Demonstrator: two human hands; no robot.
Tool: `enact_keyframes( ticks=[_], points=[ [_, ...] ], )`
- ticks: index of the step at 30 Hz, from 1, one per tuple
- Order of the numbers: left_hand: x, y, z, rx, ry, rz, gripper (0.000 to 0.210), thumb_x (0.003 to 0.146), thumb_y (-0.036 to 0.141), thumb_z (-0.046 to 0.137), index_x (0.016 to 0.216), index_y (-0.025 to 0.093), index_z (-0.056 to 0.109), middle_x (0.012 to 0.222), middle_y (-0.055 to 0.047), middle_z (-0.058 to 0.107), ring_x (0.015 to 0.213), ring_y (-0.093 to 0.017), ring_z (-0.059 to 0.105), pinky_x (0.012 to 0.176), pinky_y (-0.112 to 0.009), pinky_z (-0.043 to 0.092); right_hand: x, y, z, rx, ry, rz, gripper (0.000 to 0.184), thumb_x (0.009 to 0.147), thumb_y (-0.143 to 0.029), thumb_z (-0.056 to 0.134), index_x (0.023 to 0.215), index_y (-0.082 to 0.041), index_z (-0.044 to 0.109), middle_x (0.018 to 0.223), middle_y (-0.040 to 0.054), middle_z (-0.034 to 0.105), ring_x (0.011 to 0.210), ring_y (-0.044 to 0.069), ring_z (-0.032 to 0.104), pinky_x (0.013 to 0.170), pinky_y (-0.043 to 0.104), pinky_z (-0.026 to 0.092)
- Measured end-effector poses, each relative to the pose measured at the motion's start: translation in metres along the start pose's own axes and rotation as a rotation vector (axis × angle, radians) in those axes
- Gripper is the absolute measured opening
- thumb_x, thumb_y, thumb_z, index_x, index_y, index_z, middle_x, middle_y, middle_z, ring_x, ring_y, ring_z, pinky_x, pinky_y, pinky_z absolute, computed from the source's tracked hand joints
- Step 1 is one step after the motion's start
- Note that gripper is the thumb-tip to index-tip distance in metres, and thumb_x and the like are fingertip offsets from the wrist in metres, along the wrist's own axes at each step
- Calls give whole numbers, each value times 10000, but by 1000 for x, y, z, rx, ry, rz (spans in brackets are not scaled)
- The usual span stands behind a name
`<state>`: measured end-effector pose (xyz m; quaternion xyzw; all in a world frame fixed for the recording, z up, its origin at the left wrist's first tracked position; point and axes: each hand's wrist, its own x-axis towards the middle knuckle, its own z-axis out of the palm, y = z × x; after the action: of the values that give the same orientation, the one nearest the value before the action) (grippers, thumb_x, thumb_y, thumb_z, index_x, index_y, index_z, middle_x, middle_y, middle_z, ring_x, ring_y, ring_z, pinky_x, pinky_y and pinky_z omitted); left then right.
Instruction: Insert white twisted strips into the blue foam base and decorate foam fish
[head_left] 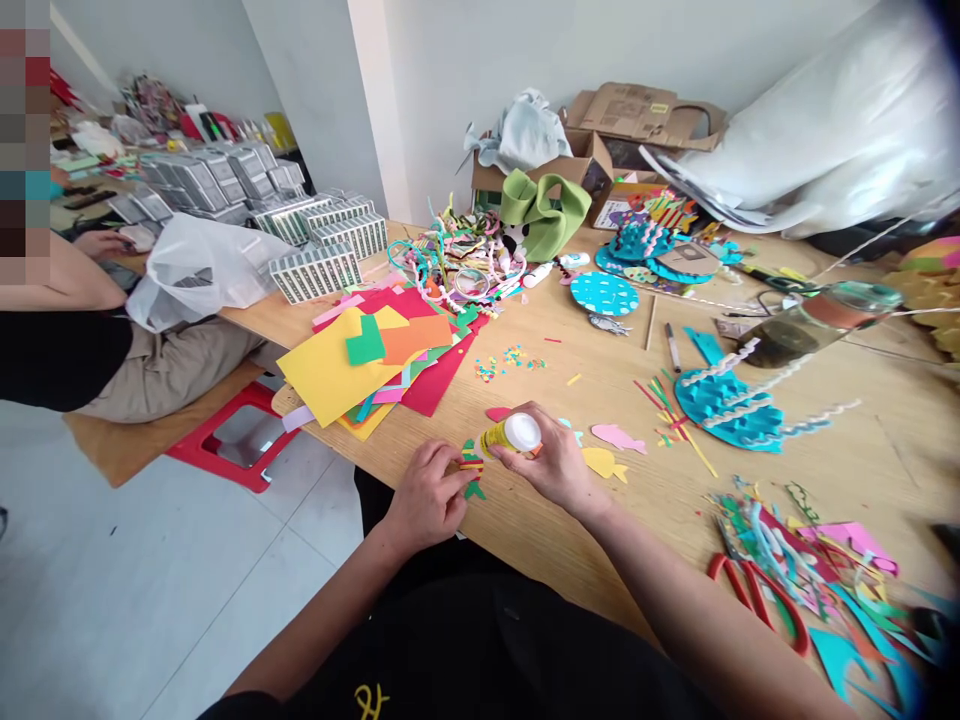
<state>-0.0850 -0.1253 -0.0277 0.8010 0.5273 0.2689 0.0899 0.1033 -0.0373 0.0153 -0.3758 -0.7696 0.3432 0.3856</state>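
A small green paper fish with red and yellow strips lies at the table's near edge. My left hand holds it there, fingers curled together and fingertips on the strips; part of the fish is hidden. My right hand is closed around a yellow glue stick, whose white end faces up towards me. Its other end points down beside the fish. Just right of this hand lie a pink paper fish and a yellow paper fish. A red paper piece shows behind the glue stick.
Coloured paper sheets are stacked at left, with confetti beyond my hands. Thin paper strips and a blue craft disc lie right. Red-handled scissors rest among scraps. A glass jar stands behind. Another person sits at left.
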Motion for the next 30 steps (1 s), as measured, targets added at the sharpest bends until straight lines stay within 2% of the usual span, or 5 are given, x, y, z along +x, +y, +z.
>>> enact_keyframes(
  ticks=[11,18,30],
  points=[
    [-1,-2,5,1,15,-2,390,717,76,505,1051,201,663,962,-92,526,1008,-249,447,909,-442,428,4,-1,4,-127,-101,-54,325,728,-431,692,910,-193,567,938,88,640,863,224,619,754,342,489],
    [-1,-2,4,19,-2,-8,382,705,83,512,1034,199,667,912,-82,504,954,-239,440,897,-437,425,5,0,3,-147,-128,-82,341,754,-432,671,962,-187,556,906,81,624,837,211,616,728,333,494],
    [0,-3,5,3,2,-20,356,716,84,503,1005,203,674,891,-78,512,931,-232,439,858,-421,431,12,-2,1,-143,-164,-130,280,756,-384,680,919,-191,559,850,49,602,762,179,590,686,296,465]
  ],
)
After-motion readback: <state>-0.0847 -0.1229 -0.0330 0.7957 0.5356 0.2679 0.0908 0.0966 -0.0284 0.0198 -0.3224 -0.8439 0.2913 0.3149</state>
